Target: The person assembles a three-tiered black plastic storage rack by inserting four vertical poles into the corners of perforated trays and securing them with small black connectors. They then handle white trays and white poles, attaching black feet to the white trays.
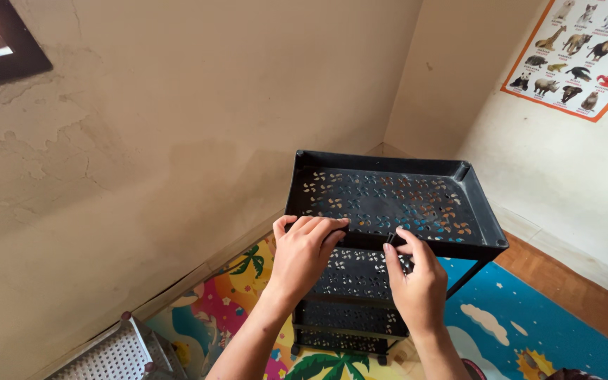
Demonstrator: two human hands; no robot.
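A black plastic rack with perforated shelves stands on a colourful play mat; its top tray (pixel 483 214) is the highest of several tiers. My left hand (pixel 302 255) grips the near rim of the top tray, fingers curled over the edge. My right hand (pixel 416 281) rests just to its right on the same rim and pinches a small dark piece (pixel 391 239) between thumb and fingers; what that piece is cannot be made out. The lower shelves (pixel 350 313) show between my forearms.
A cream wall, stained and cracked, stands close behind the rack, with a dark window frame (pixel 8 53) at top left. An animal poster (pixel 585 53) hangs on the right wall. A grey perforated object (pixel 117 355) lies at the bottom left. The play mat (pixel 529 331) meets wooden flooring (pixel 571 288) on the right.
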